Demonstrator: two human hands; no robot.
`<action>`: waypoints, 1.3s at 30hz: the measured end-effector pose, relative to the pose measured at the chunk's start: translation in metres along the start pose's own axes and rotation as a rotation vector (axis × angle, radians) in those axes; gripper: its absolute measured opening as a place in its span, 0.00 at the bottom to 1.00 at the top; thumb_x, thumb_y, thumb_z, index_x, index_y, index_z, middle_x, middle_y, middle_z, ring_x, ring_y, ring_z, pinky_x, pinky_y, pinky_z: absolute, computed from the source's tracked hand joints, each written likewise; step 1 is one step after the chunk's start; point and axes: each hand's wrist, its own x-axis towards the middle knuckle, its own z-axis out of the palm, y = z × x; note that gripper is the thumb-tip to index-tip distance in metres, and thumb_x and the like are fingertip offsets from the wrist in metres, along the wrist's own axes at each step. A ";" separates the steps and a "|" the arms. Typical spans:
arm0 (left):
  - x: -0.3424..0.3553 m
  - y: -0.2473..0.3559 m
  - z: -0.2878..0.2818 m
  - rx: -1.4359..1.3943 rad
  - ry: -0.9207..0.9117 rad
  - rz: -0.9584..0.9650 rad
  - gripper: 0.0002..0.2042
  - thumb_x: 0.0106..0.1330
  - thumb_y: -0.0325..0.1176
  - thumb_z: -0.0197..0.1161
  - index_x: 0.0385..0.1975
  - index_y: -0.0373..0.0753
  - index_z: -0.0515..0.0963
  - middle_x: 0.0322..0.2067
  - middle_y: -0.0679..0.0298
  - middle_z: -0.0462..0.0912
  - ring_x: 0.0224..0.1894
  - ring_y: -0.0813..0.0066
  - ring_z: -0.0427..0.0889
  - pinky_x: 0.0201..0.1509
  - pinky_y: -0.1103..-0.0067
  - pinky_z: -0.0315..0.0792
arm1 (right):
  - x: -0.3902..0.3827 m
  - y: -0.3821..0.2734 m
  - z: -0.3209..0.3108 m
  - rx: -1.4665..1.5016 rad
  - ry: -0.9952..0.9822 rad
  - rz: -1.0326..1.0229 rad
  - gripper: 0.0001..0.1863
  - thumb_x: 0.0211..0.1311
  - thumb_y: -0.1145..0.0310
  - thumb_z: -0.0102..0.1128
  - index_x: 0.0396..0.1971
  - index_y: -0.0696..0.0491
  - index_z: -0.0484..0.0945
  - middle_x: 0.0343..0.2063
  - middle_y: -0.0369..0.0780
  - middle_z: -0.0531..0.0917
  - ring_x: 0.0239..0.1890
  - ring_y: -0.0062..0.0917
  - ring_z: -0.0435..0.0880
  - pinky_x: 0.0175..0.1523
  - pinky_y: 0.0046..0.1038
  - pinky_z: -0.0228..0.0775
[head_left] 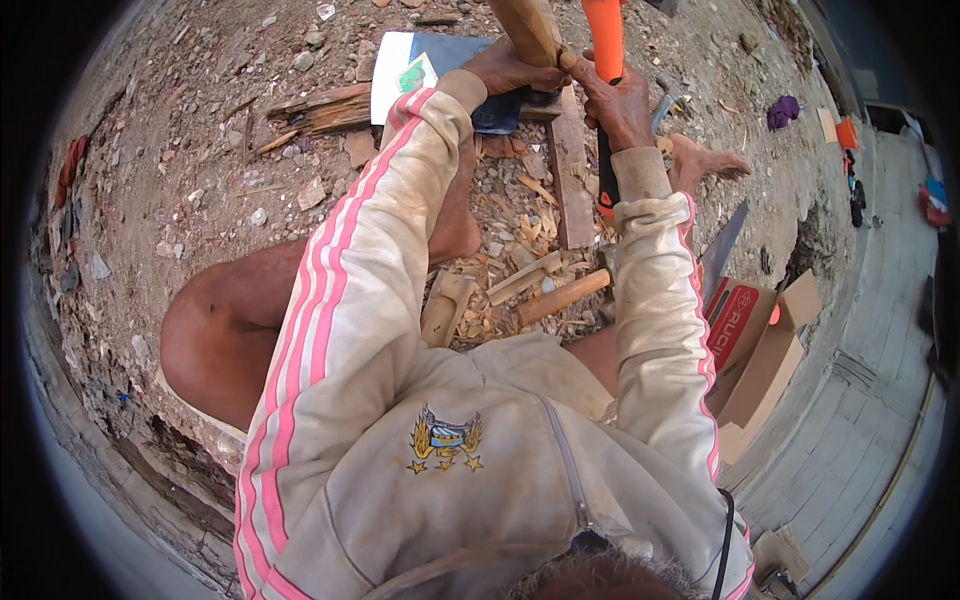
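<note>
Two tops cropped | left hand (pixel 508 70): wood (pixel 528 32) | right hand (pixel 622 108): orange tool (pixel 604 42)

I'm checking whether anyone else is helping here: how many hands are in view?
2. The left hand holds the wooden piece; the right hand grips the orange-and-black tool. No others show; some fingers are hidden.

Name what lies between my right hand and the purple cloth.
Across the head view, a blue-grey tubular item shows just beyond the right hand; past it is gritty, stony ground up to the purple cloth.
</note>
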 end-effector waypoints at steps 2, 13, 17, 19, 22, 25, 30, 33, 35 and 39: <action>0.001 -0.003 -0.002 -0.014 -0.015 -0.020 0.26 0.56 0.50 0.78 0.47 0.38 0.82 0.43 0.67 0.86 0.45 0.78 0.83 0.51 0.78 0.76 | 0.012 -0.004 0.004 0.070 -0.090 0.073 0.25 0.58 0.55 0.78 0.44 0.58 0.81 0.18 0.29 0.71 0.13 0.14 0.68 0.17 0.22 0.60; -0.002 0.003 -0.002 0.176 -0.037 0.033 0.29 0.54 0.47 0.80 0.55 0.42 0.82 0.49 0.64 0.86 0.52 0.73 0.83 0.60 0.75 0.75 | 0.016 0.013 -0.023 -0.014 0.040 -0.002 0.17 0.63 0.58 0.66 0.36 0.58 0.84 0.19 0.36 0.82 0.15 0.16 0.77 0.20 0.21 0.66; -0.001 -0.005 -0.012 0.147 -0.099 0.055 0.28 0.56 0.45 0.79 0.55 0.41 0.82 0.49 0.64 0.86 0.53 0.75 0.83 0.61 0.76 0.75 | 0.010 0.013 -0.011 -0.079 0.179 -0.079 0.18 0.60 0.55 0.64 0.31 0.58 0.82 0.19 0.39 0.84 0.18 0.22 0.82 0.27 0.28 0.75; -0.002 0.001 -0.010 0.195 -0.144 0.043 0.26 0.60 0.40 0.77 0.58 0.39 0.80 0.50 0.65 0.86 0.53 0.78 0.83 0.62 0.77 0.74 | 0.011 0.023 -0.016 -0.206 0.227 -0.111 0.19 0.59 0.55 0.63 0.31 0.59 0.82 0.20 0.43 0.84 0.21 0.30 0.84 0.31 0.33 0.76; -0.002 0.006 -0.006 0.260 -0.088 0.058 0.25 0.60 0.39 0.78 0.56 0.38 0.80 0.48 0.64 0.87 0.51 0.78 0.83 0.59 0.77 0.76 | 0.011 0.024 -0.014 -0.309 0.273 -0.173 0.20 0.58 0.54 0.63 0.32 0.60 0.82 0.22 0.48 0.83 0.25 0.40 0.85 0.37 0.40 0.76; 0.000 -0.004 -0.010 0.190 -0.038 0.081 0.24 0.58 0.40 0.79 0.52 0.38 0.82 0.46 0.62 0.87 0.50 0.76 0.84 0.57 0.76 0.78 | 0.011 0.020 -0.003 -0.335 0.275 -0.190 0.20 0.58 0.54 0.63 0.32 0.59 0.82 0.25 0.52 0.84 0.30 0.47 0.86 0.41 0.42 0.76; 0.001 -0.005 -0.010 0.308 -0.028 0.073 0.28 0.53 0.45 0.82 0.50 0.37 0.82 0.46 0.61 0.88 0.48 0.72 0.86 0.56 0.74 0.78 | 0.016 0.017 0.012 -0.347 0.311 -0.233 0.19 0.57 0.56 0.64 0.31 0.60 0.83 0.25 0.53 0.84 0.31 0.50 0.86 0.40 0.45 0.77; 0.007 -0.023 -0.013 0.250 -0.008 0.016 0.29 0.51 0.46 0.83 0.49 0.37 0.83 0.46 0.61 0.88 0.48 0.71 0.86 0.56 0.74 0.78 | 0.018 0.021 0.011 -0.348 0.283 -0.238 0.17 0.60 0.57 0.64 0.32 0.59 0.81 0.18 0.41 0.82 0.19 0.27 0.84 0.29 0.31 0.76; 0.004 -0.028 -0.004 0.140 0.038 0.003 0.28 0.51 0.47 0.82 0.49 0.39 0.83 0.46 0.62 0.88 0.48 0.71 0.86 0.55 0.75 0.78 | 0.017 0.019 0.010 -0.281 0.229 -0.143 0.19 0.57 0.56 0.65 0.29 0.60 0.81 0.20 0.48 0.83 0.25 0.40 0.86 0.36 0.40 0.78; -0.008 -0.019 0.017 0.005 0.089 -0.058 0.28 0.50 0.46 0.83 0.51 0.40 0.83 0.47 0.63 0.88 0.50 0.73 0.85 0.57 0.76 0.77 | 0.006 0.001 0.011 -0.167 0.133 -0.047 0.18 0.60 0.56 0.65 0.27 0.59 0.80 0.16 0.40 0.81 0.17 0.23 0.84 0.26 0.30 0.76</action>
